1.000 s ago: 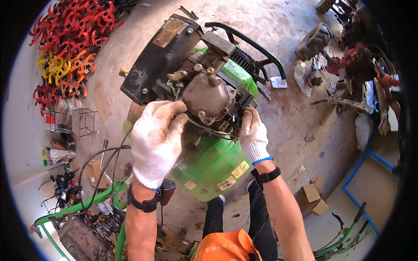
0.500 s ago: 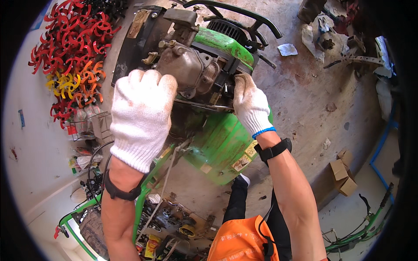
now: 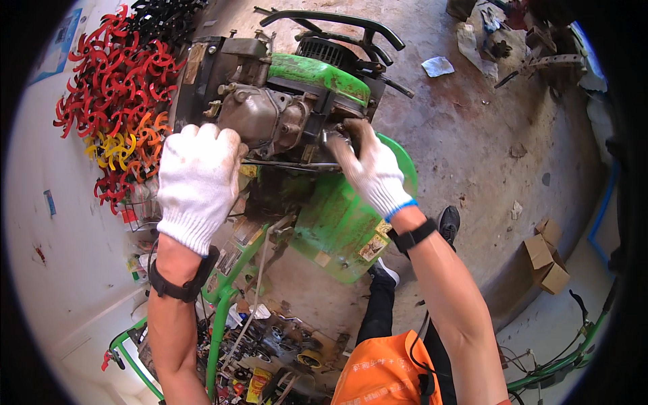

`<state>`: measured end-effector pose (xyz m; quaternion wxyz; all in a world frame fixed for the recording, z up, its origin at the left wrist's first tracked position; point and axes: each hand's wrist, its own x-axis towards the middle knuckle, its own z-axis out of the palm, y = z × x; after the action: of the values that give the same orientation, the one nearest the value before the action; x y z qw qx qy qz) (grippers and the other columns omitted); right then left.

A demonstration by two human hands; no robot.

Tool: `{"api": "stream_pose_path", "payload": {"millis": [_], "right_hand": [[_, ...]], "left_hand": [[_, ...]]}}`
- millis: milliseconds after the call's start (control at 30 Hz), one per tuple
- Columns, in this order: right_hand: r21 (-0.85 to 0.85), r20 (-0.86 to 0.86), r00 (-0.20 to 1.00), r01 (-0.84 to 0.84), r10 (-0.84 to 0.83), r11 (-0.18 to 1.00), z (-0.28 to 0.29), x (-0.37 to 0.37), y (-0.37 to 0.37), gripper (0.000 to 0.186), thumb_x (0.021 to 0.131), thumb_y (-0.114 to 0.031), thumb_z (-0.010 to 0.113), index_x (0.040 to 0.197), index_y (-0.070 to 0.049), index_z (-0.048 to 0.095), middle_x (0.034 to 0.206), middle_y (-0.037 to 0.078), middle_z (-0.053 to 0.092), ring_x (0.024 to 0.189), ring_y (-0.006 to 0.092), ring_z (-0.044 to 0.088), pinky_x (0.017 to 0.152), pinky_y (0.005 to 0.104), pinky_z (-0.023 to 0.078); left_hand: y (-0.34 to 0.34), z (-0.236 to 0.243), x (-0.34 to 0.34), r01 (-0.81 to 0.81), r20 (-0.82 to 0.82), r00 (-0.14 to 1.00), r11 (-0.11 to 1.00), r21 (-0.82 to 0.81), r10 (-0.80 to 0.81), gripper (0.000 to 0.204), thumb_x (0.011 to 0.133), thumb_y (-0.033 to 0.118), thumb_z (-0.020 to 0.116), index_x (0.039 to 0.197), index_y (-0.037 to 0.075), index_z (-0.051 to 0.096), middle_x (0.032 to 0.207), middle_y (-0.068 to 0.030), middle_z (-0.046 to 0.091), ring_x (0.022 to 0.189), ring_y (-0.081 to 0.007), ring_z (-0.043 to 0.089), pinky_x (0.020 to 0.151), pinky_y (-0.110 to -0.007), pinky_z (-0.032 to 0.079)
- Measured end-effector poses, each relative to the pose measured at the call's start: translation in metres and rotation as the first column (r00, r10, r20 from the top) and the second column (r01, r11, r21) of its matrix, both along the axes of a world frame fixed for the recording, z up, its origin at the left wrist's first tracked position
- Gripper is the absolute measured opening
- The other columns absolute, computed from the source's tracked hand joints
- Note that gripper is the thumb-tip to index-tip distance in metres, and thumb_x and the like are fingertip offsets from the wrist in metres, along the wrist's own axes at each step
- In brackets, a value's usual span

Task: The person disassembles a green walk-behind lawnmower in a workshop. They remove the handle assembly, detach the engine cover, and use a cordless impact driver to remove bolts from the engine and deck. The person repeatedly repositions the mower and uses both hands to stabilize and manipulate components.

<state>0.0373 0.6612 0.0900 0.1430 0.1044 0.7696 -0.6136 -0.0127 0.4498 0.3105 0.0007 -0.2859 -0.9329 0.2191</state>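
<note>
A dirty machine with a greyish engine cover (image 3: 250, 121), a green housing (image 3: 317, 74) and a curved green guard (image 3: 331, 223) lies before me. My left hand (image 3: 197, 182), in a white glove, is closed at the engine's left front; what its fingers grip is hidden behind them. My right hand (image 3: 368, 165), gloved alike, has thumb and fingers curled at small metal fittings (image 3: 327, 138) right of the cover; I cannot make out exactly what they hold. A dark side plate (image 3: 191, 88) stands above my left hand, and a black tubular bar (image 3: 331, 17) arches over the top.
Red, yellow and orange curved blades (image 3: 118, 81) are piled at the left. Worn machine parts (image 3: 550, 61) lie at upper right, a cardboard box (image 3: 543, 260) at right. Another green handlebar frame (image 3: 577, 341) is at lower right, and scattered parts (image 3: 270, 341) lie at the bottom.
The machine appears higher and further left in view. My right hand has shifted left and curled its fingers among the fittings. My left hand has become closed, with its back toward me.
</note>
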Motion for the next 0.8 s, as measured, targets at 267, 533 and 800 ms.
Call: {"api": "stream_pose_path", "payload": {"millis": [267, 533, 800], "right_hand": [[0.068, 0.380, 0.923, 0.034, -0.058, 0.997, -0.094, 0.206, 0.078, 0.049, 0.105, -0.028, 0.071, 0.144, 0.001, 0.067, 0.110, 0.023, 0.081, 0.099, 0.0332, 0.080, 0.091, 0.0444, 0.062], [0.082, 0.502, 0.864, -0.001, -0.041, 0.997, -0.117, 0.316, 0.109, 0.040, 0.102, -0.020, 0.073, 0.139, -0.004, 0.069, 0.117, 0.025, 0.080, 0.107, 0.0401, 0.079, 0.095, 0.0469, 0.060], [0.021, 0.440, 0.898, -0.019, 0.008, 1.000, -0.106, 0.272, 0.102, 0.043, 0.101, -0.019, 0.072, 0.142, -0.005, 0.069, 0.108, 0.021, 0.079, 0.103, 0.0397, 0.079, 0.095, 0.0453, 0.060]], "left_hand": [[0.004, 0.005, -0.004, 0.023, -0.022, 0.999, 1.000, 0.015, -0.023, 0.021, 0.094, 0.026, 0.084, 0.098, 0.012, 0.068, 0.093, -0.0093, 0.066, 0.091, -0.0323, 0.064, 0.086, -0.048, 0.050], [0.001, 0.004, -0.003, 0.049, 0.070, 0.996, 0.998, 0.026, -0.050, 0.018, 0.094, 0.020, 0.081, 0.100, 0.010, 0.067, 0.094, -0.0103, 0.064, 0.094, -0.0339, 0.064, 0.087, -0.048, 0.050], [0.001, 0.002, 0.001, -0.088, 0.094, 0.993, 0.989, 0.119, 0.077, 0.013, 0.097, 0.015, 0.079, 0.105, 0.007, 0.072, 0.099, -0.0128, 0.068, 0.098, -0.0375, 0.065, 0.086, -0.050, 0.052]]}}
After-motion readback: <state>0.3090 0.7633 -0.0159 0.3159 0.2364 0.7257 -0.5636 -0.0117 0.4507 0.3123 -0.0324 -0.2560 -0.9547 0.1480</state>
